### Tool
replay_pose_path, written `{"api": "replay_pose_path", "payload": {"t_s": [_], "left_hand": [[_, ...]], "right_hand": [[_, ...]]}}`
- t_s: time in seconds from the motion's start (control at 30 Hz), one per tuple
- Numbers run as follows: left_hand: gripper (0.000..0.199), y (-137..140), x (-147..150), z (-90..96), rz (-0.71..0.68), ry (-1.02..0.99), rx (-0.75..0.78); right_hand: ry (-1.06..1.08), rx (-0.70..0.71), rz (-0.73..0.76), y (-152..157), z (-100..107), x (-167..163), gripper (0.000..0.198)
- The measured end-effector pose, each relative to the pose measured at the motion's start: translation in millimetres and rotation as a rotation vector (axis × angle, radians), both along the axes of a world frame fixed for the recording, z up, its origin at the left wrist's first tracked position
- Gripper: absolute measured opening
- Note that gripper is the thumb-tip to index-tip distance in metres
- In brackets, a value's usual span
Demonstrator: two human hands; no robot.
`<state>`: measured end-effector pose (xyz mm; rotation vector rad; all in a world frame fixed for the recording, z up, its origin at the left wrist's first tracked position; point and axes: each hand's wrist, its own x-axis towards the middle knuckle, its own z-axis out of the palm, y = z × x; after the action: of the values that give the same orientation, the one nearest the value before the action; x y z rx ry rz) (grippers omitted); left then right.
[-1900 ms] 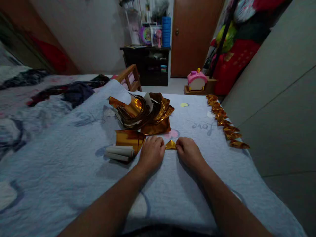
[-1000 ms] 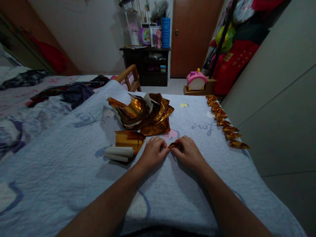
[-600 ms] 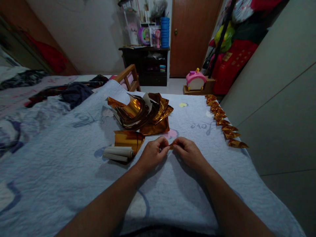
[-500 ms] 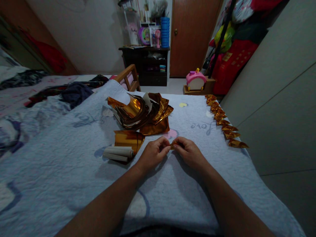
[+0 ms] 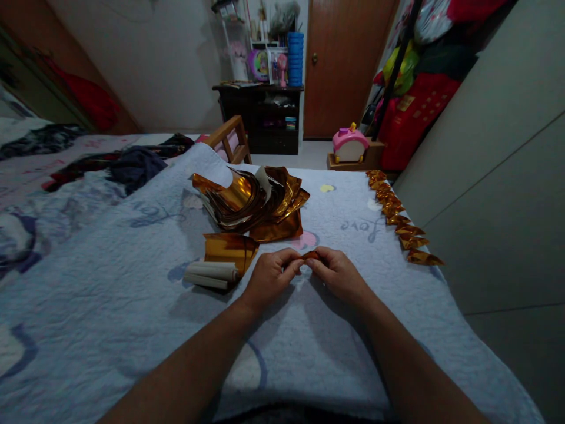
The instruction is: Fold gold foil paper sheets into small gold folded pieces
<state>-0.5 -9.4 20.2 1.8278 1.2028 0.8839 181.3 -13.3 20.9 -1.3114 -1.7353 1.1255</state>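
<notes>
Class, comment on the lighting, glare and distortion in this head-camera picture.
Head view: dim, bluish light; glare on the gold foil pile; wide-angle lens bends the wall at right; left hand and right hand pinch a small folded foil piece, sharp enough.

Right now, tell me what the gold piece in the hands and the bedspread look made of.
Gold piece: likely metallic foil paper; glossy, holds sharp creases. White backing shows in the pile. Bedspread: soft quilted fabric, matte, puckered with stitching.

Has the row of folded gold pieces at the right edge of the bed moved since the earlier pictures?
No. The row of folded gold pieces lies along the same edge of the blanket, just right of the printed word, as before.
</notes>
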Motion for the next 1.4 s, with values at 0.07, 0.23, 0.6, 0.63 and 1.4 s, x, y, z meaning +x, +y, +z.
{"api": "replay_pose_path", "payload": {"t_s": [0.07,0.23,0.6,0.63,1.4], "left_hand": [[0.019,0.3,0.6,-1.1,-0.003,-0.021,-0.022],[0.022,1.4,1.2,-1.4,-0.053,-0.087,-0.137],[0.03,-0.2,2.2,3.9,-0.092,-0.115,-0.169],[0.03,-0.3,2.4,4.0,-0.088,-0.124,-0.177],[0.033,2.9,-0.3,0.3,-0.044,-0.179,-0.163]], "right_hand": [[0.033,0.019,0.009,0.0,1.5,-1.0,0.016],[0.062,0.02,0.015,-0.6,1.4,-1.4,0.016],[0.08,0.0,0.042,0.4,2.5,0.9,0.016],[0.079,0.004,0.045,0.5,2.3,1.0,0.016],[0.045,-0.081,0.058,3.7,6.3,10.6,0.02]]}}
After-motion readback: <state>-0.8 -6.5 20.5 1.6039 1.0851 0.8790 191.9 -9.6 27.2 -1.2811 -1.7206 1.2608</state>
